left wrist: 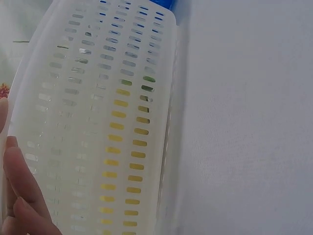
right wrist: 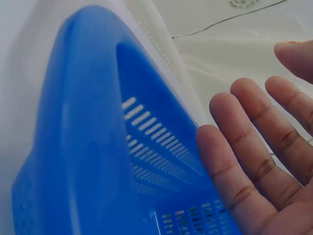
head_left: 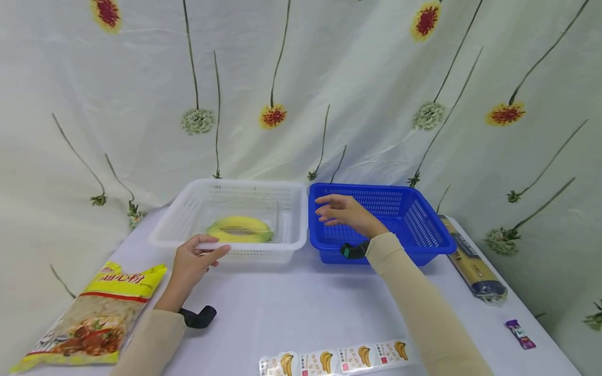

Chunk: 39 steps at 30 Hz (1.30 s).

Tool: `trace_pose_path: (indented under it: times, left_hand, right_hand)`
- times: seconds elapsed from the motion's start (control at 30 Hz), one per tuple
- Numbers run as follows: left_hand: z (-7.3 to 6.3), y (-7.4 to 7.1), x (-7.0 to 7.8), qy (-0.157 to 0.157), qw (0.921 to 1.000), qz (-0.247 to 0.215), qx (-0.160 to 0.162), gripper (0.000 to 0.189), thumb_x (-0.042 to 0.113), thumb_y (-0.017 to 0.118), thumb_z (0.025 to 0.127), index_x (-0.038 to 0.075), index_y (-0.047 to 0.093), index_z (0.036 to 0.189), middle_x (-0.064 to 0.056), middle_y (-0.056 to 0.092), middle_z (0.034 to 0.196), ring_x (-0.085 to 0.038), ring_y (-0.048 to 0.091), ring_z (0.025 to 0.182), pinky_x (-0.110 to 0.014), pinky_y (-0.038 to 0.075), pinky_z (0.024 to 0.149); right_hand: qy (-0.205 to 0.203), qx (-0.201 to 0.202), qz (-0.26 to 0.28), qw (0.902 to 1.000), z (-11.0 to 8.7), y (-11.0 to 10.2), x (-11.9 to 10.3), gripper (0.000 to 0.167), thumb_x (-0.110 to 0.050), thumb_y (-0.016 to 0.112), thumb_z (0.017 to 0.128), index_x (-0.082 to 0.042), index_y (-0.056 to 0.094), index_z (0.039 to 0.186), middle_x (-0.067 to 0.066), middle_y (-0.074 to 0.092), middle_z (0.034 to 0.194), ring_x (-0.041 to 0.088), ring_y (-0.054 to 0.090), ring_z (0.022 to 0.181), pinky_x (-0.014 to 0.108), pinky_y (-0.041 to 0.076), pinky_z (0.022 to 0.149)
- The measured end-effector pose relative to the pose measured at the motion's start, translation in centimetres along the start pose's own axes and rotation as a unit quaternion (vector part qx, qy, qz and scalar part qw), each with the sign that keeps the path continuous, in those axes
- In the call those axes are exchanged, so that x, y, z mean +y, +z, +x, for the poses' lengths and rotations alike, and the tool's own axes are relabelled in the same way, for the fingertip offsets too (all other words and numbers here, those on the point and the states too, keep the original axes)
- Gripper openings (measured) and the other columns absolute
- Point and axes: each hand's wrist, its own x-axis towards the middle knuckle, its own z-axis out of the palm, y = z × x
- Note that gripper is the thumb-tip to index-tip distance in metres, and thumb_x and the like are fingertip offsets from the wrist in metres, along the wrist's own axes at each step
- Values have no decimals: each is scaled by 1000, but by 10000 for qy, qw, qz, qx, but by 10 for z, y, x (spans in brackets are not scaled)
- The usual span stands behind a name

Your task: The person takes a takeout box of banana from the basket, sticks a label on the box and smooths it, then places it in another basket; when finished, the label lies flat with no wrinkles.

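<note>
My left hand [head_left: 192, 263] grips the front rim of a white plastic basket [head_left: 268, 245], thumb outside and fingers over the edge. Inside that basket lie yellow bananas [head_left: 242, 223] with greenish ends, in clear plastic packaging. Through the slots of the basket wall [left wrist: 93, 105], the left wrist view shows their yellow. Over the left part of a blue plastic basket [head_left: 425, 249] hovers my right hand [head_left: 347, 213], fingers loosely bent and holding nothing. Its spread fingers [right wrist: 239, 142] overlap the blue basket [right wrist: 83, 122] in the right wrist view.
A yellow-topped bag of pasta [head_left: 94, 318] lies at the left. Along the front is a strip of banana stickers [head_left: 336, 360]. A long dark-and-gold packet [head_left: 472, 263] and a small purple wrapped snack [head_left: 520, 334] lie at the right. A flowered curtain [head_left: 301, 68] hangs behind the baskets.
</note>
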Motion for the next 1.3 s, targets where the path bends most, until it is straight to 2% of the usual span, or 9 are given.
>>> trace_pose_path:
  times: [0.33, 0.6, 0.83, 1.03, 1.13, 1.3]
  left_hand:
    - [1, 0, 1, -56, 10000, -58, 13, 59, 36, 88, 93, 2, 63, 134, 4, 76, 90, -11, 68, 72, -24, 51, 66]
    - [-1, 0, 2, -76, 9999, -83, 1, 57, 34, 88, 94, 2, 63, 133, 5, 76, 91, -10, 68, 72, -24, 50, 65]
    - [0, -1, 3, -52, 9999, -111, -19, 57, 36, 88, 93, 3, 63, 132, 4, 76, 92, -12, 68, 73, -24, 50, 65]
    - [-1, 0, 4, -76, 9999, -130, -6, 57, 35, 88, 93, 2, 63, 133, 3, 75, 91, -11, 68, 73, -24, 50, 66]
    - [-1, 0, 4, -72, 9999, -143, -12, 57, 35, 88, 94, 2, 62, 133, 4, 75, 90, -11, 68, 73, -24, 50, 66]
    - [-1, 1, 3, -58, 9999, -160, 2, 56, 35, 88, 94, 3, 62, 132, 4, 75, 91, -12, 68, 73, -24, 50, 66]
  right_hand:
    - [98, 18, 232, 9997, 22, 25, -7, 53, -6, 63, 109, 7, 47, 157, 31, 61, 145, 46, 64, 129, 56, 51, 111]
    - [290, 22, 403, 9988, 40, 44, -13, 59, -4, 65, 108, 4, 42, 162, 36, 52, 151, 51, 57, 137, 46, 56, 106]
    - [452, 104, 306, 9985, 56, 60, -19, 57, -7, 64, 109, 0, 44, 162, 27, 56, 149, 46, 60, 135, 49, 56, 106]
    - [706, 6, 189, 9973, 68, 73, -25, 59, -6, 62, 110, -1, 41, 164, 28, 57, 149, 43, 62, 133, 49, 53, 110]
    - [892, -103, 51, 9959, 74, 79, -28, 63, -7, 62, 110, -3, 36, 167, 29, 49, 158, 43, 57, 140, 48, 49, 114]
    - [1312, -187, 147, 9911, 79, 86, -34, 73, -8, 65, 108, -10, 29, 171, 25, 29, 173, 45, 36, 157, 54, 38, 123]
